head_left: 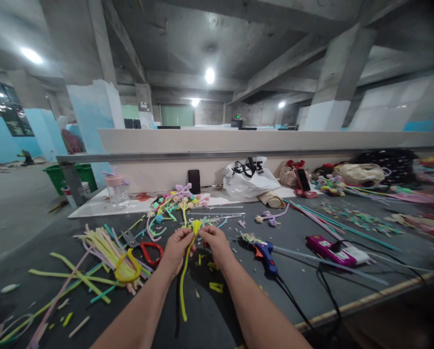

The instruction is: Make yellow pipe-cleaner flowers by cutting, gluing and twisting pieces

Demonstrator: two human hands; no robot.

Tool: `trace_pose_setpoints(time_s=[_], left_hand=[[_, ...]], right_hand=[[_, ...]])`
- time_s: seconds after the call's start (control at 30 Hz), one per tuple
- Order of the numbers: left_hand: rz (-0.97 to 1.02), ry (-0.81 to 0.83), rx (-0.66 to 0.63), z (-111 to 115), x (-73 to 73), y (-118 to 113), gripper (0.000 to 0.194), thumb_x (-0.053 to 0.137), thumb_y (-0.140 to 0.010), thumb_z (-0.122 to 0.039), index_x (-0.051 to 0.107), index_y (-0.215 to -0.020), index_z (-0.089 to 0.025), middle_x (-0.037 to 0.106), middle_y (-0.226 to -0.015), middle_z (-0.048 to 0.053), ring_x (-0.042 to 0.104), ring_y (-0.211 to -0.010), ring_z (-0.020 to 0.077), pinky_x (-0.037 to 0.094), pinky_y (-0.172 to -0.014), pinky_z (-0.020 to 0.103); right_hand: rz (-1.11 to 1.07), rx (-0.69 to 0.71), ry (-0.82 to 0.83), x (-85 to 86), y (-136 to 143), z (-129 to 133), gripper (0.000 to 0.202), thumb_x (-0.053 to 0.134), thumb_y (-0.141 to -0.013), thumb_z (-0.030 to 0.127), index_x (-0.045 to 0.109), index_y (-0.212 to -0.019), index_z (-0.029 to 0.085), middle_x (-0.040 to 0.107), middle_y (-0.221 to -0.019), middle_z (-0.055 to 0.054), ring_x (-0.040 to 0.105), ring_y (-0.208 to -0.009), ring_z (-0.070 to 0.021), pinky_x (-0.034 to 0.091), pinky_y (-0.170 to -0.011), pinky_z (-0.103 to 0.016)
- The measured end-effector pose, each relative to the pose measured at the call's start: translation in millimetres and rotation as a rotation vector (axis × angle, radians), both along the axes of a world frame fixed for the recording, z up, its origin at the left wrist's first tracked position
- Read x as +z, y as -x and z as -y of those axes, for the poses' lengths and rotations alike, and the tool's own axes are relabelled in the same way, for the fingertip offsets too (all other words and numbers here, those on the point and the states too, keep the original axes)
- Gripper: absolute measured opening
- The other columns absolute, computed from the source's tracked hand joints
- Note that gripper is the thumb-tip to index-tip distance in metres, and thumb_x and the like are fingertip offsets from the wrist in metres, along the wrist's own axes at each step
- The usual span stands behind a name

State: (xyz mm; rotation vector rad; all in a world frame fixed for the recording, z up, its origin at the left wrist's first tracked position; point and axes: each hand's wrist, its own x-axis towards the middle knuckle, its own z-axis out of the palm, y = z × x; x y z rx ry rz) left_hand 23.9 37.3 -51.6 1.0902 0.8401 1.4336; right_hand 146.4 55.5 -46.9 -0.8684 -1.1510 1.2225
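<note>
Both of my hands meet over the dark table around a yellow pipe cleaner [182, 291], bunched at its top, with a long tail hanging down. My left hand [177, 249] pinches the bunch from the left. From the right, the fingers of my right hand [215, 242] are closed on the same bunch. Short yellow pieces [216, 287] lie beneath my hands. Scissors [152, 253] with one red and one yellow handle rest left of my left hand, beside a pile of pipe cleaners [102, 245]. To the right lies a blue glue gun [266, 257].
A purple-and-white power strip [329, 251] with black cords is on the right. Behind my hands are finished-looking fuzzy flowers [180, 194], an upright phone [194, 182] and a white plastic bag [251, 179]. A clear bottle [117, 190] stands back left.
</note>
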Motion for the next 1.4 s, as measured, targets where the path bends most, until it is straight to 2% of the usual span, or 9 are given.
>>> trace_pose_setpoints(time_s=[0.17,0.4,0.6,0.77,1.1,1.4], left_hand=[[0.012,0.009,-0.003,-2.5,-2.3,-0.5,0.029,0.067,-0.063,-0.038,0.055,-0.077,-0.014,0.052,-0.050,-0.006,0.048,-0.039,0.0062,0.033,-0.035,0.015],[-0.009,0.038,-0.008,-4.9,-4.2,0.1,0.030,0.066,-0.064,-0.039,0.055,-0.076,-0.014,0.049,-0.044,-0.007,0.042,-0.034,0.0039,0.028,-0.032,0.013],[0.010,0.042,-0.047,-4.1,-1.9,-2.2,0.030,0.065,-0.065,-0.040,0.054,-0.076,-0.015,0.050,-0.052,-0.007,0.041,-0.035,0.0029,0.025,-0.032,0.013],[0.008,0.030,-0.033,-4.2,-2.8,-1.8,0.031,0.066,-0.064,-0.039,0.055,-0.078,-0.014,0.053,-0.057,-0.005,0.046,-0.039,0.0040,0.031,-0.034,0.014],[-0.059,0.020,0.087,-5.0,-2.2,-1.0,0.032,0.069,-0.059,-0.037,0.055,-0.077,-0.015,0.059,-0.061,-0.004,0.056,-0.046,0.0099,0.045,-0.042,0.021],[-0.162,-0.045,0.175,-5.6,-2.6,0.4,0.027,0.068,-0.059,-0.036,0.060,-0.073,-0.015,0.059,-0.059,-0.003,0.055,-0.050,0.0112,0.047,-0.043,0.021]], right_hand=[[0.031,-0.028,-0.007,-1.9,-0.8,-1.4,0.019,0.068,-0.058,0.033,0.057,-0.057,0.016,0.047,-0.042,0.007,0.037,-0.038,-0.0068,0.028,-0.041,-0.021],[0.061,-0.042,-0.008,-3.7,0.6,-2.0,0.020,0.069,-0.059,0.032,0.058,-0.059,0.015,0.049,-0.044,0.007,0.038,-0.040,-0.0067,0.028,-0.043,-0.021],[0.054,-0.017,0.027,-1.5,0.0,1.0,0.024,0.070,-0.058,0.037,0.059,-0.059,0.015,0.048,-0.042,0.007,0.037,-0.039,-0.0063,0.026,-0.041,-0.020],[0.024,0.008,0.027,-1.0,0.9,1.7,0.023,0.070,-0.056,0.036,0.060,-0.062,0.016,0.050,-0.045,0.006,0.038,-0.039,-0.0062,0.028,-0.042,-0.021],[0.023,-0.043,0.008,-4.9,2.9,-1.9,0.018,0.070,-0.054,0.029,0.061,-0.060,0.015,0.050,-0.046,0.006,0.036,-0.040,-0.0058,0.028,-0.043,-0.021],[0.046,-0.063,-0.001,-5.4,3.5,-1.6,0.015,0.070,-0.054,0.028,0.062,-0.056,0.015,0.049,-0.043,0.007,0.035,-0.040,-0.0062,0.027,-0.043,-0.022]])
